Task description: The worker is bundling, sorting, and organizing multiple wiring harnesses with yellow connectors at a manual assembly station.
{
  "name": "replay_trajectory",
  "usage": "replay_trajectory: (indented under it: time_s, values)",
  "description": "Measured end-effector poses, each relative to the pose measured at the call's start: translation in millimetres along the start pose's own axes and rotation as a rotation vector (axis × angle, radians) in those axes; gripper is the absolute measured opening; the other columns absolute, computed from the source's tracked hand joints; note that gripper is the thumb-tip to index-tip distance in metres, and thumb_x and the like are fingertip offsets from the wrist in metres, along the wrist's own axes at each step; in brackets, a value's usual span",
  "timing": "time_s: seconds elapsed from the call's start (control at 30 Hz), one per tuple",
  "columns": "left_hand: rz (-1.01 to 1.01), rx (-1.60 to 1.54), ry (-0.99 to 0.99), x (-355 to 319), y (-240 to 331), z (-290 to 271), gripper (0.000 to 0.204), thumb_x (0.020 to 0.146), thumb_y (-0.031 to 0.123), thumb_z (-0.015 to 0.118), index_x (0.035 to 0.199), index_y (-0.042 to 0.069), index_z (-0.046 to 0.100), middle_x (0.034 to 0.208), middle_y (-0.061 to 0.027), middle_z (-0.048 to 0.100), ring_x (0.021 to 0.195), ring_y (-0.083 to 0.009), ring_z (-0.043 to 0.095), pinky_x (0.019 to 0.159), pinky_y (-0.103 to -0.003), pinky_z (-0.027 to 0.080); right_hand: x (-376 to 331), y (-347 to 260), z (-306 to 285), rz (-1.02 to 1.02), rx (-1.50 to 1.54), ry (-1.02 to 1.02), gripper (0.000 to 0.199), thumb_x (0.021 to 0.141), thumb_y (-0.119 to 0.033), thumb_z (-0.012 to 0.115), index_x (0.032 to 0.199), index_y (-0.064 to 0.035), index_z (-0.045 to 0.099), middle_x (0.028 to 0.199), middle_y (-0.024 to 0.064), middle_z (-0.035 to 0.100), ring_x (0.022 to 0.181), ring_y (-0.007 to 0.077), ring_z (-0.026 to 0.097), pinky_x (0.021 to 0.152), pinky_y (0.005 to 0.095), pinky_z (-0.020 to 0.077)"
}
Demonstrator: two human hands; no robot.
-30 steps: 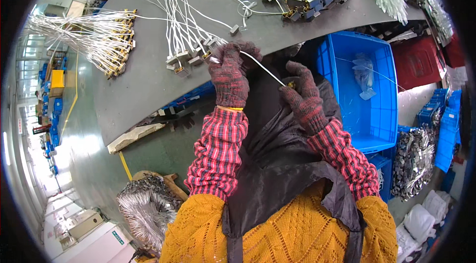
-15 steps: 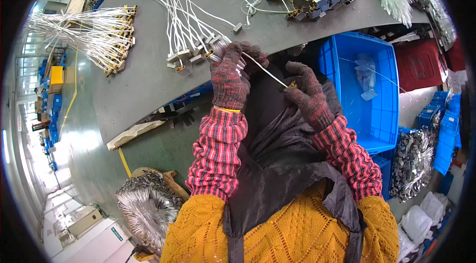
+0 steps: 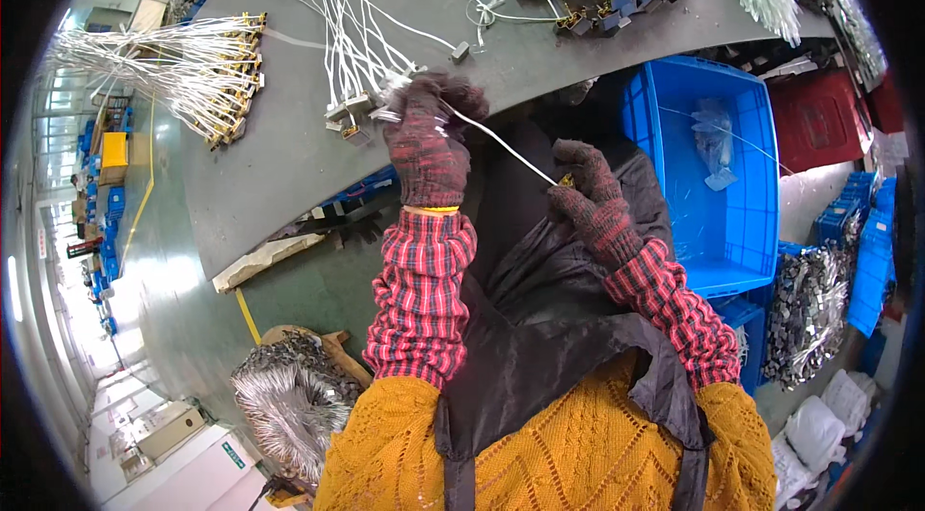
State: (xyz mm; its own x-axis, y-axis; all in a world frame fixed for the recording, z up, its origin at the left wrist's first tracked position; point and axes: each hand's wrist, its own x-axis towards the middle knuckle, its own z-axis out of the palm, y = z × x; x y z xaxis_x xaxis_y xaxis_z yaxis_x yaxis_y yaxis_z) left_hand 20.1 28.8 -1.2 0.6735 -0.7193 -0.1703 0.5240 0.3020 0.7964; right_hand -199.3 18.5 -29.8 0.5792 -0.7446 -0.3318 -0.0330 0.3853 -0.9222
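Observation:
My left hand [image 3: 429, 150], in a dark red and black knitted glove, is closed at the near edge of the grey table, its fingertips smeared by motion. A thin white wire [image 3: 511, 150] runs from its fingers down to my right hand [image 3: 595, 198]. There my thumb and fingertips pinch the wire's end at a small brass-coloured fitting [image 3: 566, 181]. Just beyond my left hand lies a loose bunch of white wires [image 3: 347, 53] with small grey block-shaped ends [image 3: 356, 104]. What else my left fingers hold is partly hidden.
A fanned bundle of wires with brass ends [image 3: 231, 78] lies at the table's left. Another pile with grey blocks [image 3: 617, 0] sits at the far right of the grey table [image 3: 279, 155]. To my right stands a blue crate [image 3: 699, 232] holding a plastic bag, beside a red bin [image 3: 819, 121].
My left hand has moved slightly left, and the wire between my hands has shifted with it. My right hand stays nearly in place, still pinching the fitting.

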Motion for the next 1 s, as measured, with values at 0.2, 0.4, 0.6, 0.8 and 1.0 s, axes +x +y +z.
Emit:
replay_trajectory:
  time_s: [0.2, 0.4, 0.6, 0.8, 1.0]
  values:
    - [-0.121, -0.089, -0.078, -27.2, -24.8, 9.9, 0.023, 0.1, 0.022, 0.056, 0.105, 0.001, 0.063, 0.089, -0.0128, 0.069, 0.077, -0.0259, 0.069, 0.071, -0.036, 0.059, 23.0, -8.7, 24.4, -0.309, -0.101, 0.068, 0.057, 0.084, 0.001, 0.066, 0.136, -0.0076, 0.046, 0.109, 0.0074, 0.061, 0.095, 0.0145, 0.06, 0.085, 0.0301, 0.0517]
    - [0.078, 0.55, -0.114, -0.4, -21.2, -13.7, 0.025, 0.102, 0.023, 0.052, 0.103, 0.0, 0.062, 0.085, -0.0059, 0.066, 0.071, -0.0125, 0.062, 0.065, -0.026, 0.052, 53.4, -36.3, 36.6, -0.496, -0.205, -0.011, 0.054, 0.082, 0.0, 0.071, 0.132, -0.0061, 0.05, 0.118, 0.0103, 0.064, 0.106, 0.0197, 0.063, 0.09, 0.036, 0.0513]
    - [0.096, 1.037, -0.128, 75.3, 54.4, -21.9, 0.022, 0.095, 0.023, 0.058, 0.098, 0.002, 0.065, 0.081, -0.0115, 0.07, 0.071, -0.0239, 0.071, 0.061, -0.034, 0.057, 114.7, -69.0, -24.5, -0.87, -1.175, 0.263, 0.052, 0.085, -0.009, 0.064, 0.134, -0.0141, 0.052, 0.128, 0.0162, 0.058, 0.099, 0.0347, 0.067, 0.082, 0.0432, 0.0547]
    - [0.662, 2.241, 0.079, 150.5, 63.7, -87.2, 0.02, 0.093, 0.021, 0.057, 0.099, 0.004, 0.065, 0.078, -0.0108, 0.063, 0.064, -0.0211, 0.064, 0.057, -0.035, 0.054, 183.2, -69.7, -34.4, -0.74, -1.796, 0.153, 0.046, 0.085, -0.007, 0.057, 0.131, -0.0108, 0.053, 0.131, 0.0133, 0.054, 0.102, 0.0358, 0.067, 0.079, 0.0454, 0.0567]
    - [0.092, 0.816, -0.29, 102.5, 42.5, 32.7, 0.026, 0.098, 0.026, 0.058, 0.092, 0.001, 0.064, 0.071, -0.0035, 0.062, 0.061, -0.0125, 0.063, 0.053, -0.025, 0.052, 197.9, -84.9, -56.8, -0.643, -1.821, 0.127, 0.035, 0.083, -0.008, 0.055, 0.118, -0.01, 0.058, 0.114, 0.0117, 0.061, 0.093, 0.0328, 0.066, 0.071, 0.045, 0.0533]
